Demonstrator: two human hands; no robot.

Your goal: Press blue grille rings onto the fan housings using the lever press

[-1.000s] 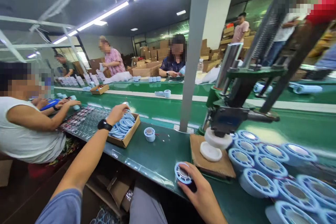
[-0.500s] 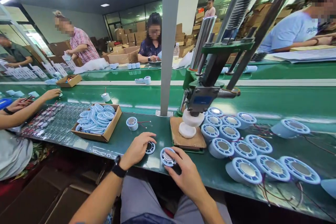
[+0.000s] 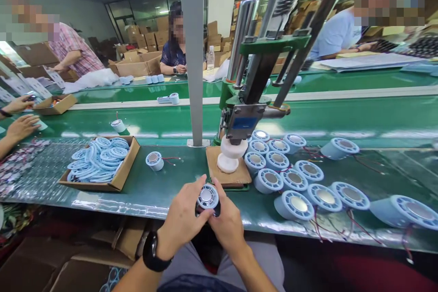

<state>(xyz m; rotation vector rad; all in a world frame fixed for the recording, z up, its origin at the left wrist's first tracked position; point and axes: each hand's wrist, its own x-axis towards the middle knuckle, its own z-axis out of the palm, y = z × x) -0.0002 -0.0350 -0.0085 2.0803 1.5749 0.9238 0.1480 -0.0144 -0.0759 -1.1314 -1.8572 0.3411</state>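
Observation:
A light blue round motor housing (image 3: 207, 196) with a slotted rim and silver centre is held upright between both hands, in front of the hand press. My left hand (image 3: 185, 212) closes on its left side, and my right hand (image 3: 227, 215) grips it from the right. Fingers hide the housing's lower part. Just beyond stands the green lever press (image 3: 244, 121); its white upper pad (image 3: 234, 147) hangs over a white round seat (image 3: 227, 163) on a brown block (image 3: 212, 178). Left of my hands, one similar housing (image 3: 154, 160) with wires sits on the bench.
Several wired blue housings (image 3: 293, 205) crowd the bench right of the press. A cardboard box (image 3: 129, 164) of light blue rings lies left. Behind runs a green conveyor (image 3: 150, 123) with a grey post (image 3: 193, 54). Co-workers sit across it, and another person's hand (image 3: 22, 128) is far left.
My left hand has moved from a ring-shaped part on the bench to the housing in my right hand. Both hands now hold it together. The camera view has swung right.

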